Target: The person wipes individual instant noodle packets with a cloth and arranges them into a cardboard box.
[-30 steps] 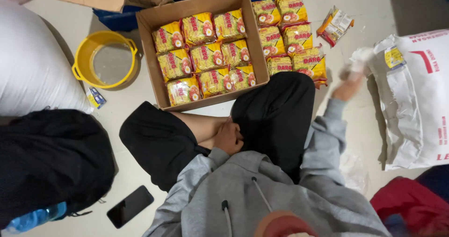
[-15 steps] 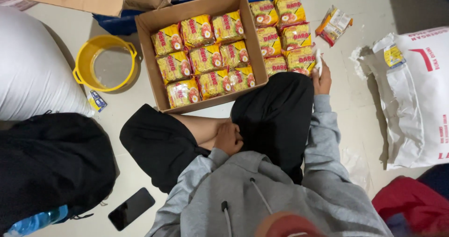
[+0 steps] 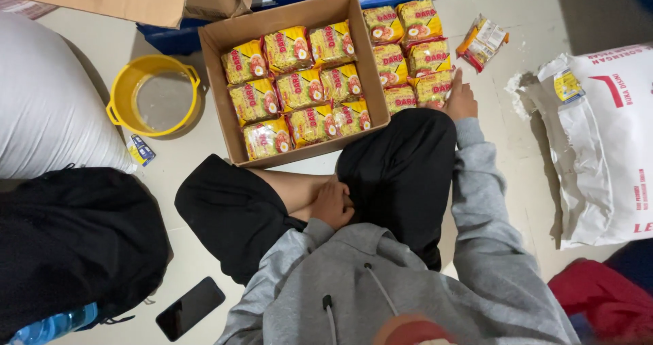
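I sit cross-legged on the floor in a grey hoodie and black shorts. A cardboard box (image 3: 216, 42) in front of me holds several yellow noodle packets (image 3: 299, 86) in rows. More yellow packets (image 3: 407, 52) lie stacked on the floor right of the box. My right hand (image 3: 460, 100) rests on the nearest packet of that stack, fingers around its edge. My left hand (image 3: 333, 205) lies curled against my shin in my lap, holding nothing. One opened packet (image 3: 481, 41) lies apart, farther right.
A yellow bucket (image 3: 117, 93) stands left of the box. A large white sack (image 3: 47, 107) and a black bag (image 3: 75, 243) are at left, a phone (image 3: 190, 308) near my left knee. A white printed sack (image 3: 598, 141) lies at right, red cloth (image 3: 592, 297) below it.
My right hand has come back from the white sack at right to the stack of packets beside the box. The left hand has stayed in my lap.
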